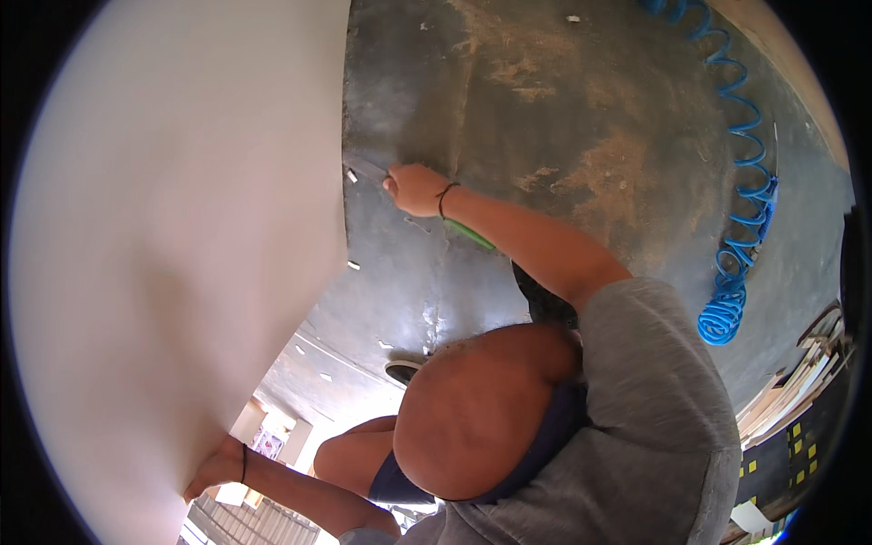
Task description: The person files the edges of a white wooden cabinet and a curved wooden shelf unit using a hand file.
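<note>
A large, plain white panel fills the left side, its long edge running down over the floor. My left hand is at the panel's near edge, gripping it, with the fingers partly hidden. Farther off, my right hand is closed low beside the panel's edge. From its fist a thin greyish blade-like strip points toward that edge; its kind is unclear. A narrow green thing shows under my right forearm, partly covered by it. Each wrist has a dark band.
A blue coiled hose lies along the right on the stained grey floor. Small white scraps dot the floor near the panel. A dark shoe shows beyond my knee. Wooden boards are stacked at the lower right.
</note>
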Motion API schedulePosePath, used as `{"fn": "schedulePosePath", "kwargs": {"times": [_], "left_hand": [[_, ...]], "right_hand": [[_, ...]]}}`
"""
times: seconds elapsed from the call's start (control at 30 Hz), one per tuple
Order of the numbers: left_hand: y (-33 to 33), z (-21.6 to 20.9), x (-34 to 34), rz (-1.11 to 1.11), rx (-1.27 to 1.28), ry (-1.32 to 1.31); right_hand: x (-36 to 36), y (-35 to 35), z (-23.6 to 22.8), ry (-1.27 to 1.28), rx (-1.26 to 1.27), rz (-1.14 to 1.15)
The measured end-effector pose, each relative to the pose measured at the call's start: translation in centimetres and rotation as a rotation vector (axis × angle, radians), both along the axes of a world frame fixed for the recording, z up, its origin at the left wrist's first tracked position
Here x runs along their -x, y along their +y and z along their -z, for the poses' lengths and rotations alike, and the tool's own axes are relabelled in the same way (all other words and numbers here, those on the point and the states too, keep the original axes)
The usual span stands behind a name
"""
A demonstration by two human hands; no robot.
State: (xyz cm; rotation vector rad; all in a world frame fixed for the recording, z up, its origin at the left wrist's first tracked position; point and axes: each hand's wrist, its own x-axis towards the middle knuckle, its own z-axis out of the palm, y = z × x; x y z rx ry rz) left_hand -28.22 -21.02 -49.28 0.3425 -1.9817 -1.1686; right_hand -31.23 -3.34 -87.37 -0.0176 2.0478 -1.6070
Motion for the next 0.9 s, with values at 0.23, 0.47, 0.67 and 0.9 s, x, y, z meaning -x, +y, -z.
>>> {"fn": "schedulePosePath", "kwargs": {"times": [0.23, 0.47, 0.67, 0.9], "left_hand": [[-2.4, -0.1, -0.8, -0.030, 0.046, 0.011], [-1.7, -0.3, -0.4, -0.053, 0.008, 0.000], [-0.8, -0.2, -0.2, -0.105, 0.042, 0.033], [-2.1, -0.3, -0.5, -0.054, -0.019, 0.000]], "right_hand": [[7.2, 6.2, -0.8, 0.027, -0.074, 0.155], [4.7, 4.1, 0.2, 0.120, -0.060, 0.050], [11.6, 10.6, -3.3, -0.177, -0.069, 0.130], [10.8, 5.8, 2.4, 0.194, -0.168, 0.255]]}}
